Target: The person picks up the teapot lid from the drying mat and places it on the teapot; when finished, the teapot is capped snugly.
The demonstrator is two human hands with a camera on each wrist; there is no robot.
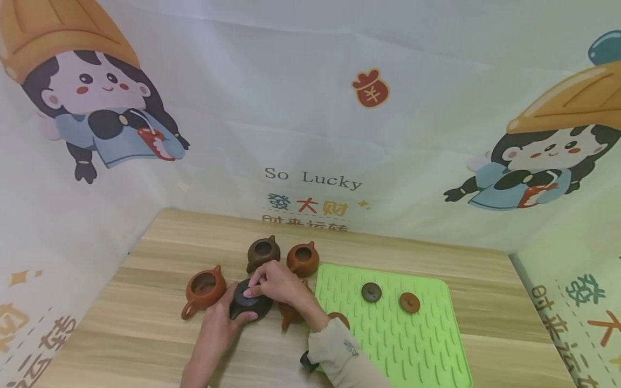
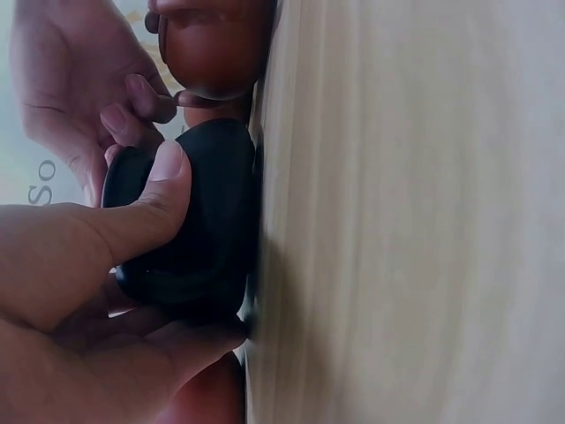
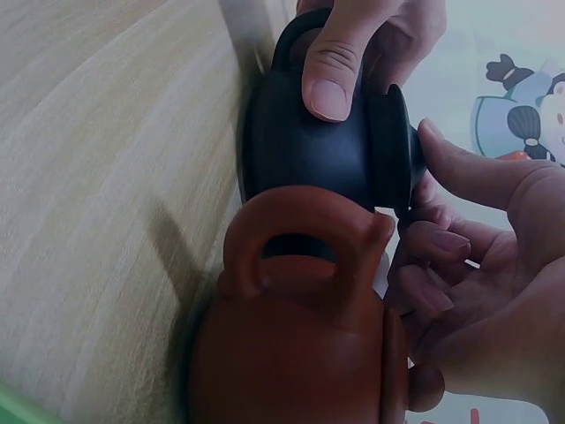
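Note:
My left hand [image 1: 215, 320] grips a black teapot [image 3: 300, 146] on the table, its thumb on the teapot's side. My right hand [image 1: 281, 283] pinches the knob of the black lid [image 3: 393, 146], which sits at the teapot's mouth. Just right of the black teapot is a reddish-brown teapot [image 3: 291, 371] with its lid on, partly covered by my right arm in the head view. To the left, an orange-brown teapot [image 1: 212, 295] has no lid. Behind my hands are a dark brown teapot [image 1: 253, 260] and another orange-brown teapot [image 1: 306, 267], both lidless.
A green ridged mat [image 1: 398, 339] lies on the right of the wooden table [image 1: 131, 323]. On it are a dark brown lid [image 1: 371, 292] and an orange-brown lid [image 1: 409, 303]; another reddish lid [image 1: 341, 319] is partly hidden by my right wrist. A printed cloth [image 1: 291, 108] hangs behind.

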